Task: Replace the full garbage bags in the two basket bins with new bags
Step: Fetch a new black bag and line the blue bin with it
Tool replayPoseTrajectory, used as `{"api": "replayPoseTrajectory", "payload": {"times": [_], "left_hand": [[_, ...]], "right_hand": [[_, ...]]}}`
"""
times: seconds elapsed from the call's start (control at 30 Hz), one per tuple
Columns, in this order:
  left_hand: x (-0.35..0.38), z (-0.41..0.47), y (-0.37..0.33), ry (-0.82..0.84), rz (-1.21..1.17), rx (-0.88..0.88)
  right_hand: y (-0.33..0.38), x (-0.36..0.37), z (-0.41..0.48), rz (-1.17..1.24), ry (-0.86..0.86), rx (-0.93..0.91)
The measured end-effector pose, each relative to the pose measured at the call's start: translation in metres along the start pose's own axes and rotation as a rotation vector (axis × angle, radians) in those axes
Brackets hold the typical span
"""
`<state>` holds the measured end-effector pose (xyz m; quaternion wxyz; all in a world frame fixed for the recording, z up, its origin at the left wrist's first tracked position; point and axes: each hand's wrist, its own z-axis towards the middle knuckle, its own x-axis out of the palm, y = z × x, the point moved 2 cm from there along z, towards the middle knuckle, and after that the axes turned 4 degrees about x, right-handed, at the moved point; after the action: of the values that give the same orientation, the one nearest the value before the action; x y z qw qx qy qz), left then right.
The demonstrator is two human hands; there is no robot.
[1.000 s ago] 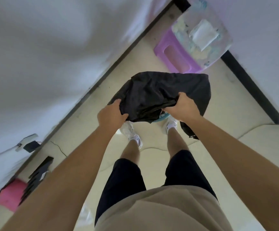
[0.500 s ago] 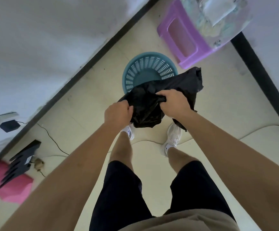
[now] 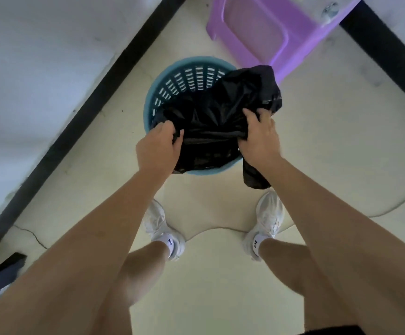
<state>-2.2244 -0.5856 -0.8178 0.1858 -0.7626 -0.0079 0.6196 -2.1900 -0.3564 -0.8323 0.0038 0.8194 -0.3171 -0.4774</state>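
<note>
Two bare hands out in front, both gripping one black garbage bag (image 3: 211, 122) over a blue basket bin (image 3: 172, 83). Left hand (image 3: 157, 147) at roughly 8 o'clock on the bin's rim, fingers (image 3: 176, 139) curled shut around a bunched edge of the plastic. Right hand (image 3: 260, 139) at about 4 o'clock, fingers (image 3: 251, 116) pinched closed on another gathered fold. Stretched between the two hands, a taut band of the bag's edge. Most of the bag spread across the near and right part of the bin's opening, covering it; slotted blue wall left bare from 9 to 12 o'clock. One loose flap sticking up past the rim at 2 o'clock, another hanging down outside the bin below the right wrist. Whether the bag's bottom reaches the bin's floor: cannot tell.

Bin standing on a pale floor (image 3: 329, 141), close to a white wall with a black skirting strip (image 3: 95, 102) at 10 o'clock. Purple plastic stool (image 3: 257, 27) just beyond the bin at 1 o'clock, bag flap overlapping its lower edge in view. White sneakers (image 3: 268, 218) planted at 6 o'clock, a little back from the bin, feet apart.
</note>
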Motion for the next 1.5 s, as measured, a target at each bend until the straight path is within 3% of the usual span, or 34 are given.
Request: {"api": "replayPoseTrajectory", "payload": {"times": [0.07, 0.17, 0.3, 0.47, 0.63, 0.7, 0.83, 1.0, 1.07, 1.27, 1.3, 1.4, 1.5], "left_hand": [[0.030, 0.016, 0.019, -0.032, -0.038, 0.108], [0.058, 0.042, 0.039, -0.086, -0.067, 0.063], [0.056, 0.086, 0.045, -0.267, -0.066, 0.031], [0.057, 0.140, 0.043, -0.297, 0.055, 0.141], [0.062, 0.183, 0.039, -0.412, 0.049, 0.230], [0.064, 0.190, 0.040, -0.431, 0.063, 0.263], [0.053, 0.185, 0.039, -0.242, 0.209, 0.295], [0.025, 0.183, 0.048, -0.040, 0.229, 0.340], [0.025, 0.180, 0.054, -0.049, 0.244, 0.317], [0.024, 0.163, 0.028, -0.219, 0.296, 0.341], [0.024, 0.160, 0.027, -0.250, 0.304, 0.365], [0.028, 0.160, 0.032, -0.228, 0.212, 0.413], [0.028, 0.161, 0.027, -0.248, 0.228, 0.374]], "right_hand": [[-0.004, 0.030, 0.019, -0.188, -0.103, -0.177], [-0.002, 0.059, 0.046, -0.364, -0.244, -0.407], [0.013, 0.055, 0.082, -0.434, -0.319, -0.470], [0.034, 0.033, 0.139, -0.639, -0.161, -0.556], [0.054, 0.053, 0.196, -0.801, 0.280, -0.354], [0.062, 0.052, 0.201, -0.752, 0.343, -0.324], [0.076, 0.015, 0.183, -0.699, 0.173, -0.405], [0.051, -0.034, 0.154, -0.727, -0.360, -0.599], [0.033, -0.026, 0.148, -0.686, -0.341, -0.640], [0.043, 0.006, 0.126, -0.338, 0.102, -0.609], [0.045, 0.008, 0.126, -0.306, 0.058, -0.609], [0.038, -0.006, 0.137, -0.454, -0.318, -0.460], [0.019, -0.017, 0.144, -0.409, -0.343, -0.350]]}}
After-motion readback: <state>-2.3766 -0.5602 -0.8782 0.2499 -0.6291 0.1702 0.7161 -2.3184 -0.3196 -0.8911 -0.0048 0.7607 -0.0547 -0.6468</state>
